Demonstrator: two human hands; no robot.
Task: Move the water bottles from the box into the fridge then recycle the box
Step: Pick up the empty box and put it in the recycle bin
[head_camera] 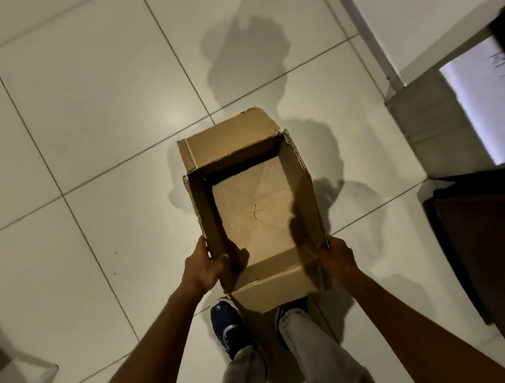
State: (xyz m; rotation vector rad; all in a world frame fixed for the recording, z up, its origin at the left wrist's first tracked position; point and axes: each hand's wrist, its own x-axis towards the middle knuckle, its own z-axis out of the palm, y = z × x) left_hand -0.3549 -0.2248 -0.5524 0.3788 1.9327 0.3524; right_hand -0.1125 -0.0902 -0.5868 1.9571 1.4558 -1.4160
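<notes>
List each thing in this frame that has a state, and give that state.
cardboard box: open at the top, no bottles inside, held above the floor
left hand: grips the box's left wall
right hand: grips the box's right wall
far flap: folded outward

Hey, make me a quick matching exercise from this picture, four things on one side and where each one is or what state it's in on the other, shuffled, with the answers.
Things:
1. cardboard box
2. left hand
3. right hand
4. blue shoe

States:
A. on the floor tiles under the box
B. grips the box's left wall
C. open, no bottles inside
D. holds the box's right wall

Pairs: 1-C, 2-B, 3-D, 4-A
</notes>
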